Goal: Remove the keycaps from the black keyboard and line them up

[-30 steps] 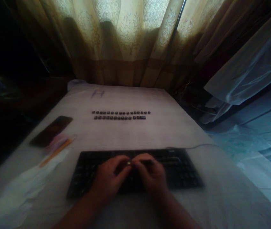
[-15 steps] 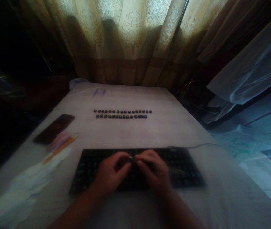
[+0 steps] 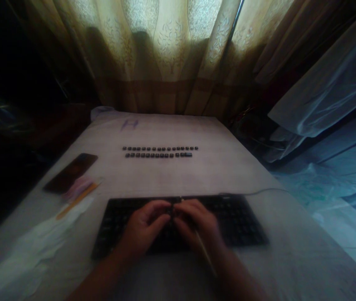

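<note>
A black keyboard point(image 3: 237, 221) lies across the near part of the cloth-covered table, with both hands over its middle. My left hand point(image 3: 146, 221) pinches a small dark piece, seemingly a keycap point(image 3: 172, 212), between thumb and fingertips. My right hand point(image 3: 198, 221) meets it there, its fingers closed around a thin pale stick point(image 3: 205, 251) that slants down toward the wrist. The kind of stick is too blurred to tell. Farther back, loose black keycaps lie in two rows, an upper row point(image 3: 159, 149) and a lower row point(image 3: 152, 155) ending in a wider key.
On the left are a dark phone point(image 3: 71, 171), a pink cloth point(image 3: 79, 188), an orange-brown stick point(image 3: 75, 202) and a crumpled white sheet point(image 3: 39, 242). The keyboard's cable point(image 3: 259, 192) runs off to the right. A curtain point(image 3: 171, 54) hangs behind the table.
The pale stick in my right hand has swung from pointing right to slanting down toward my wrist. My hands stay close together over the keyboard. The view has tilted slightly.
</note>
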Tool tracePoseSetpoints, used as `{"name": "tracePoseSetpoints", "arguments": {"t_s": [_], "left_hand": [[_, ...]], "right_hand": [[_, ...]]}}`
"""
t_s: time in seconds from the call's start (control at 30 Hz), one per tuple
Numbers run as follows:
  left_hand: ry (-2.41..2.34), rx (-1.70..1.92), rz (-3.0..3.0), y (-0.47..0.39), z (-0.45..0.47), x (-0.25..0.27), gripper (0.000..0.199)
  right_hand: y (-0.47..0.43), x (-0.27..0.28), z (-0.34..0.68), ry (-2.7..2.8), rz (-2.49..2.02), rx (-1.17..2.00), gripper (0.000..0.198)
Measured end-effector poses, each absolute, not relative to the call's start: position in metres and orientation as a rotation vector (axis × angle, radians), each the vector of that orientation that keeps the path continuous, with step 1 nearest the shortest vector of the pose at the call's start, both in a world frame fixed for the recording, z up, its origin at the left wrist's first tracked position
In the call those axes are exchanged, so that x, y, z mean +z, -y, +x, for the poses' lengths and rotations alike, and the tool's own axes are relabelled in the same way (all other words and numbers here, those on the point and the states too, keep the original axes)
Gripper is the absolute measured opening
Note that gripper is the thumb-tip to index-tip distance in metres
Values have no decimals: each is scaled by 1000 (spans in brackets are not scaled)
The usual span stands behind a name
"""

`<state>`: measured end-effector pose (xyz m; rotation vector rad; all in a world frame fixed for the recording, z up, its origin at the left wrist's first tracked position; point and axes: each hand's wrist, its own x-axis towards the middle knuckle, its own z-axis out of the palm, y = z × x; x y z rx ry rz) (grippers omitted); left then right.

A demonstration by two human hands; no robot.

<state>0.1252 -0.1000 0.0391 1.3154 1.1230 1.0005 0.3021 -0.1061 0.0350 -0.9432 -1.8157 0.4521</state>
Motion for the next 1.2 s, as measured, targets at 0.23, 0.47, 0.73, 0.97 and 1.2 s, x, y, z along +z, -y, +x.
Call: {"name": "tracePoseSetpoints", "arguments": {"t_s": [0.23,0.47,0.73,0.97,1.2], "left_hand": [[-1153,963,1401,102,126,43,25],[-1157,963,1550,104,125,42,25],[-1235,984,1740,101,115,40,28],[-1525,1189,2194,77,75,32,25],[-1810,1188,2340,54,25,24,29]], "right_hand": [[107,31,301,1879,-915,327,27],[106,34,303,1913,-956,322,28],[101,53,311,1895,-1015,336,21],[4,68,394,1807,-1293,184,17],[-77,38,414,1930,-1792,195,19]]}}
